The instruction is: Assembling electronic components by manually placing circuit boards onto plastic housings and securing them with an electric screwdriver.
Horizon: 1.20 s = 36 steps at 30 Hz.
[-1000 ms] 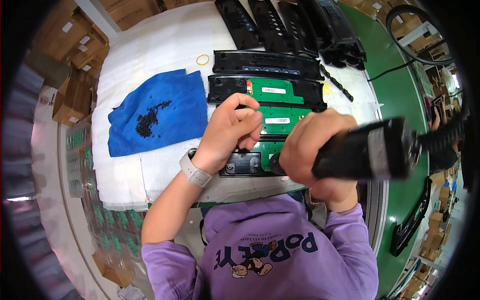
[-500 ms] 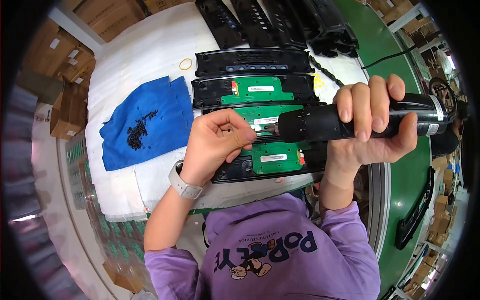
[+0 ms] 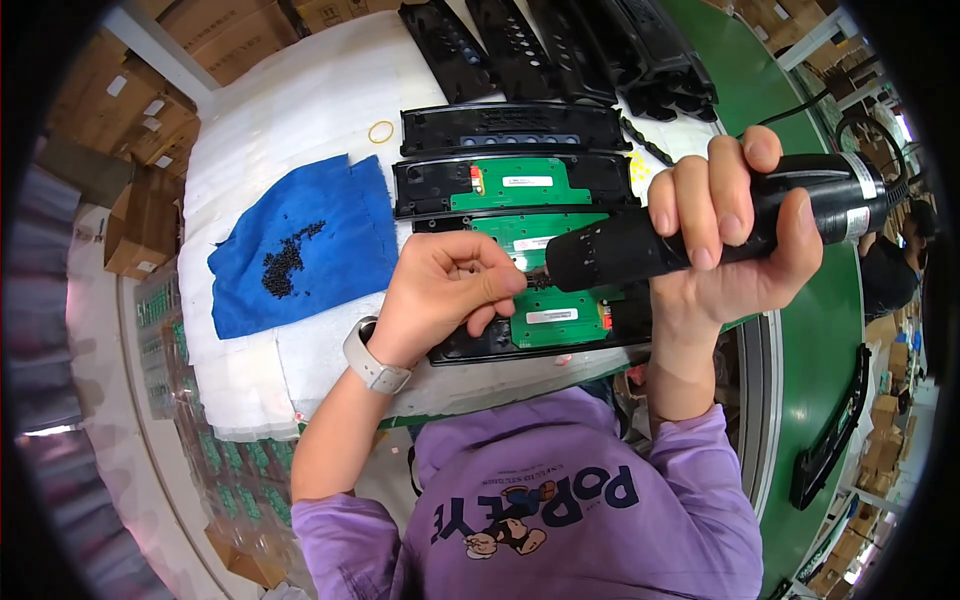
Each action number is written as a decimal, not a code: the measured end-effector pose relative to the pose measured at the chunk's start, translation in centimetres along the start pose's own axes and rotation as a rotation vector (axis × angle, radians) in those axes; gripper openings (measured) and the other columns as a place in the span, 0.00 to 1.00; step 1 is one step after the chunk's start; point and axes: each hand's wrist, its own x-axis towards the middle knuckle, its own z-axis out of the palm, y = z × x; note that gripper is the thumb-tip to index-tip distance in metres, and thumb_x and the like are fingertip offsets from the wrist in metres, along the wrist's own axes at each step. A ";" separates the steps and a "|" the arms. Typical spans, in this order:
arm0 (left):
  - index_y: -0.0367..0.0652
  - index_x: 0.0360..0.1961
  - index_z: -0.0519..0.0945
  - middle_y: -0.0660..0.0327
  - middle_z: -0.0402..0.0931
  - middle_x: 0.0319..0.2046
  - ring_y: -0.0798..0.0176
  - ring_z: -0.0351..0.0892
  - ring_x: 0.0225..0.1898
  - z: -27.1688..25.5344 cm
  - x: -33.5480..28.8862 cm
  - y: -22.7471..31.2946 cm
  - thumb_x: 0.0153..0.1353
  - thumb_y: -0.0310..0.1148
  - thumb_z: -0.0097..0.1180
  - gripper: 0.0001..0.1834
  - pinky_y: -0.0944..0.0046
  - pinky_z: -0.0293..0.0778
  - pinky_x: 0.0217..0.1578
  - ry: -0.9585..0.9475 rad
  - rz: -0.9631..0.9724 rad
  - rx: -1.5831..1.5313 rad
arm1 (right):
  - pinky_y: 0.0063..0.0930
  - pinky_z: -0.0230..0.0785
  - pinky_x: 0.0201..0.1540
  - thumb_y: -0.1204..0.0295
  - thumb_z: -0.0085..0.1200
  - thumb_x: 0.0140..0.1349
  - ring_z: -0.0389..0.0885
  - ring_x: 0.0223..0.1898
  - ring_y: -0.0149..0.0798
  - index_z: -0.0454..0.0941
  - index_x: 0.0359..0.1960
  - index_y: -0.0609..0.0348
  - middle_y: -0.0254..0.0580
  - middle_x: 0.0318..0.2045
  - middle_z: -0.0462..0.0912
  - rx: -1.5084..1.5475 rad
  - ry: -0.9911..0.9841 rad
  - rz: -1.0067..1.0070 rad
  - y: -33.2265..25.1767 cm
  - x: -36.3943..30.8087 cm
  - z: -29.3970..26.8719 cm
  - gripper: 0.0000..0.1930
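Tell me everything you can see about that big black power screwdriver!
The power screwdriver is long, round and black, and looks like plastic. Small pale marks dot its thick nose, pale labels sit near its back end, and a black cord comes out there. It is held sideways over the green boards, nose to the left. The right hand is wrapped around its body. Its tip points toward the bent fingers of the left hand; I can't tell whether they touch.
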 end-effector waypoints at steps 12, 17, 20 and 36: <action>0.31 0.42 0.65 0.45 0.72 0.45 0.54 0.75 0.49 -2.0 1.3 -0.8 0.64 0.24 0.34 0.09 0.66 0.71 0.48 0.292 0.252 -0.302 | 0.20 0.56 0.14 0.68 0.54 0.51 0.61 0.10 0.26 0.63 0.35 0.63 0.33 0.12 0.64 -0.401 -0.070 0.328 4.5 -0.7 3.5 0.15; 0.32 0.41 0.64 0.43 0.73 0.42 0.53 0.78 0.44 -2.2 1.5 -1.2 0.66 0.26 0.35 0.08 0.66 0.75 0.43 0.340 0.238 -0.280 | 0.19 0.57 0.14 0.72 0.54 0.49 0.63 0.11 0.27 0.63 0.33 0.64 0.34 0.12 0.64 -0.422 -0.096 0.362 5.0 -0.6 4.1 0.14; 0.33 0.42 0.64 0.44 0.75 0.38 0.54 0.81 0.37 -2.1 1.6 -1.5 0.67 0.29 0.36 0.10 0.66 0.77 0.36 0.337 0.287 -0.261 | 0.19 0.57 0.14 0.74 0.54 0.48 0.64 0.12 0.27 0.63 0.32 0.64 0.34 0.13 0.65 -0.435 -0.083 0.382 5.1 -0.6 4.5 0.13; 0.40 0.36 0.68 0.71 0.59 0.15 0.79 0.50 0.15 -1.8 1.2 -1.5 0.66 0.35 0.41 0.09 0.77 0.47 0.15 0.284 0.219 -0.293 | 0.16 0.62 0.23 0.82 0.57 0.36 0.69 0.19 0.23 0.70 0.20 0.57 0.31 0.19 0.72 -0.725 -0.211 0.245 5.7 -0.5 4.0 0.09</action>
